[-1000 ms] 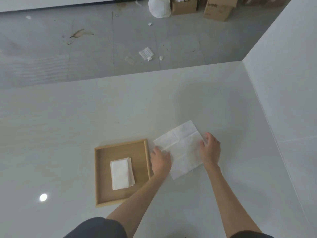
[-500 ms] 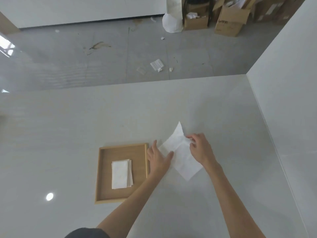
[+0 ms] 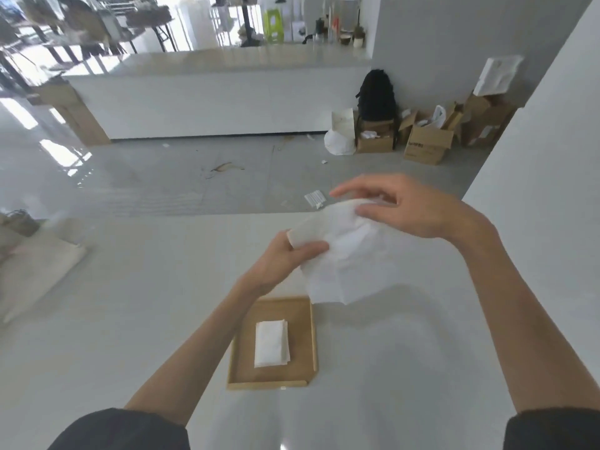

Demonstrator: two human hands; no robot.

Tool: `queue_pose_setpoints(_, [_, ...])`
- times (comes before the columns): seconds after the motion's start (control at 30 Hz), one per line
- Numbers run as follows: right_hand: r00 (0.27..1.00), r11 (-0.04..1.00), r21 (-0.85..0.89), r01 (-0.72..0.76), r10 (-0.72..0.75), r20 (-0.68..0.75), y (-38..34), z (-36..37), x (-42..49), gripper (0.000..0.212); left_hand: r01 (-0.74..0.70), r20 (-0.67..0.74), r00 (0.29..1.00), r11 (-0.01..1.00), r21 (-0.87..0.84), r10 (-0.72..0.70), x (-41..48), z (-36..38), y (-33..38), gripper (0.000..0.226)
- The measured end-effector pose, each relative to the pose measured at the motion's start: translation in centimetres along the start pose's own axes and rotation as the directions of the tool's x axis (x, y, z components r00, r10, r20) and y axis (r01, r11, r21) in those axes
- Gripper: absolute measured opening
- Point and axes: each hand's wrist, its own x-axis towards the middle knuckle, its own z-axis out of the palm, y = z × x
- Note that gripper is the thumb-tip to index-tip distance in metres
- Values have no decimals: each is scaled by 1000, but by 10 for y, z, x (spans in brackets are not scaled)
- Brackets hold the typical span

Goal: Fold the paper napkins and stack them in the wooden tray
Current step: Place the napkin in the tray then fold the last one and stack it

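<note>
Paper napkin (image 3: 344, 264) is up in the air, off the bench (image 3: 130, 303), above the far right corner of the wooden tray (image 3: 313, 336). Left hand (image 3: 282, 258) pinches the napkin's left corner, thumb on top. Right hand (image 3: 406, 209) is at its upper edge and seems to grip it between thumb and fingers, though that part is blurred. Stack of folded napkins (image 3: 271, 344) lies flat inside the tray, roughly in the middle.

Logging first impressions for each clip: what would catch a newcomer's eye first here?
A loose white paper napkin is held in the air at centre frame. The left hand pinches its left corner and the right hand grips its top. Below it, on the white table, a wooden tray holds a small stack of folded napkins.
</note>
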Motion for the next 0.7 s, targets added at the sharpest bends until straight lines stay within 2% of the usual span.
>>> queue_pose_setpoints(0.07, [980, 999, 26, 43, -38, -193, -11, -7, -5, 46, -61, -58, 997, 998, -35, 59, -16, -10, 21, 20])
queue_pose_setpoints(0.13, [945, 970, 240, 42, 39, -324, -3, 3, -17, 72, -109, -115, 988, 993, -33, 105, -31, -21, 35, 34])
queue_pose_setpoints(0.17, [938, 926, 375, 38, 97, -334, 6, 19, -25, 85, -128, -141, 982, 991, -26, 123, -40, -26, 38, 39])
queue_pose_setpoints(0.23, [958, 739, 673, 26, 173, -227, 27, 67, -37, 98, -132, -196, 972, 991, -8, 128, -58, -38, 41, 43])
queue_pose_setpoints(0.27, [973, 620, 785, -13, 190, -134, 34, 92, -41, 93, -123, -227, 966, 992, 10, 122, -67, -43, 40, 41])
queue_pose_setpoints(0.3, [977, 544, 837, -56, 203, -66, 37, 115, -43, 81, -110, -257, 960, 993, 35, 116, -74, -49, 39, 38])
queue_pose_setpoints(0.33, [975, 528, 844, -91, 220, -32, 37, 133, -42, 69, -100, -280, 953, 993, 61, 114, -82, -54, 38, 35])
queue_pose_setpoints(0.37, [972, 556, 825, -104, 233, -34, 36, 147, -39, 60, -93, -296, 949, 993, 77, 112, -88, -59, 38, 33])
queue_pose_setpoints(0.43, [961, 601, 795, -84, 261, -96, 29, 159, -31, 65, -77, -327, 938, 990, 115, 111, -98, -68, 38, 30])
queue_pose_setpoints(0.5, [928, 566, 823, -42, 327, -178, 19, 156, -23, 74, -58, -370, 921, 983, 176, 120, -106, -77, 38, 22])
queue_pose_setpoints(0.57, [928, 530, 848, 4, 314, -201, 10, 148, -16, 63, -53, -403, 905, 975, 216, 139, -113, -87, 38, 14])
queue_pose_setpoints(0.6, [949, 528, 849, -14, 274, -155, 4, 147, -12, 59, -57, -419, 896, 974, 217, 146, -115, -91, 39, 15])
queue_pose_setpoints(0.7, [978, 544, 825, -151, 205, 43, -4, 164, -5, 72, -64, -446, 883, 980, 187, 143, -121, -101, 40, 24])
